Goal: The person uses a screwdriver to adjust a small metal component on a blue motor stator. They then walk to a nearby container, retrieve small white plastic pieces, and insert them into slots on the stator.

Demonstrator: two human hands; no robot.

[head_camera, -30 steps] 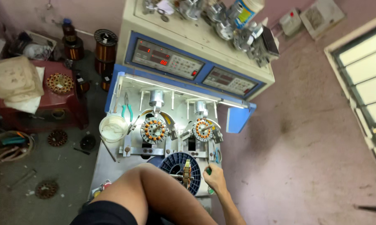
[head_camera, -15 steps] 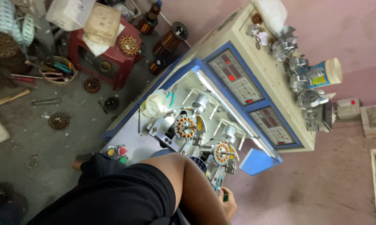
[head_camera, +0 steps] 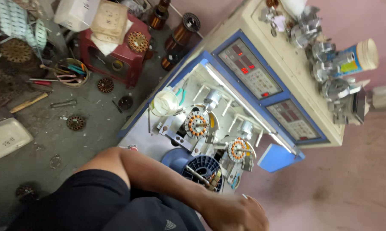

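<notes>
1. One hand (head_camera: pixel 235 214) is seen at the bottom edge of the view, at the end of a bare forearm that crosses from the lower left; it is taken to be the right hand, though this cannot be told for certain.
2. The hand is blurred, with the fingers curled inward; whether anything is clasped in it cannot be told.
3. The other hand is not seen in the view.
4. Just above and to the left of the hand, a blue plastic spool (head_camera: pixel 201 169) is lying on the machine bed, close to the hand but not seen to be touched by it.
5. Further up from the hand, a stator with orange-tipped windings (head_camera: pixel 238 149) is mounted on the winding machine (head_camera: pixel 227 64); a second like stator (head_camera: pixel 197 124) is mounted up and to the left of it.
6. Beyond the second stator, a white cup (head_camera: pixel 164 102) is standing at the bed's far left corner.
7. Well apart, up and left of the hand, a red stool (head_camera: pixel 111 60) is standing on the floor among scattered parts.
</notes>
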